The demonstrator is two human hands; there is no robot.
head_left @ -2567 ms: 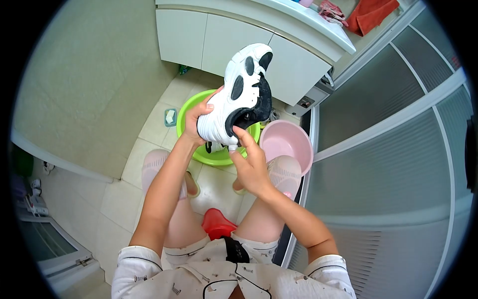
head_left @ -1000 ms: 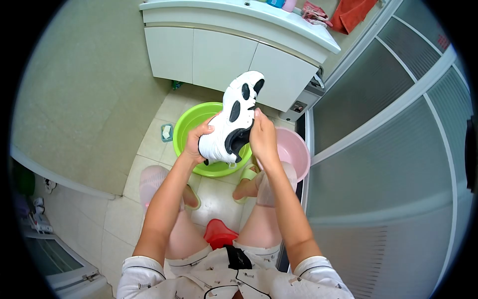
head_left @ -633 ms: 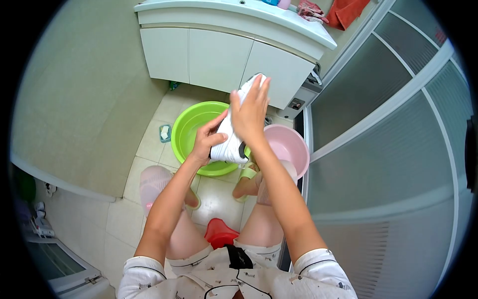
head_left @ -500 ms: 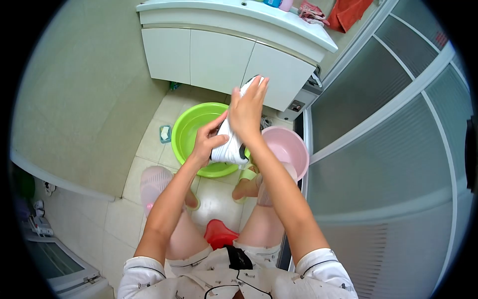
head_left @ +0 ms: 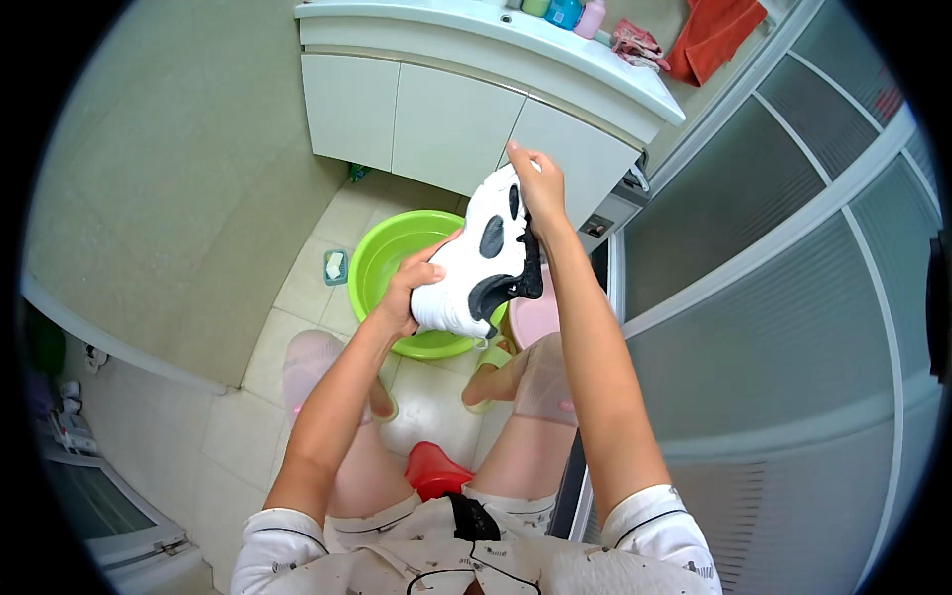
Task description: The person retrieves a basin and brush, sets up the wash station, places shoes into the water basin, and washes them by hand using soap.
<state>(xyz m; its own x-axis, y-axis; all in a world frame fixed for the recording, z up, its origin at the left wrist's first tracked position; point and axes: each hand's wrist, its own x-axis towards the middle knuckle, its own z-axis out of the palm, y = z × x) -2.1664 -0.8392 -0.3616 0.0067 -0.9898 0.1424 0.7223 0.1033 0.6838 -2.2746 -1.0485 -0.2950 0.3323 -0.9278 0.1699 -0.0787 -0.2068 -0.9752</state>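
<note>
A white sneaker (head_left: 458, 290) with dark grey and black patches is held up in front of me, over the green basin (head_left: 371, 260). My left hand (head_left: 405, 290) wraps around its near left side, the thumb lying on the white surface. At the far upper end, my right hand (head_left: 541, 190) is closed on the shoe, beside its black edge. The fingers under the sneaker are hidden. Partly covered by the shoe and my right arm, a pink basin (head_left: 534, 315) stands to the right of the green one.
A soap dish (head_left: 334, 267) with a pale bar lies left of the green basin. The white vanity cabinet (head_left: 451, 119) rises ahead, with bottles (head_left: 563, 13) on its counter. Glass shower panels (head_left: 754, 347) line the right. A red plastic stool (head_left: 434, 470) is between my legs.
The sneaker has been turned, so its white side with dark patches now faces me. My right hand has moved from flat along the shoe to its far right end.
</note>
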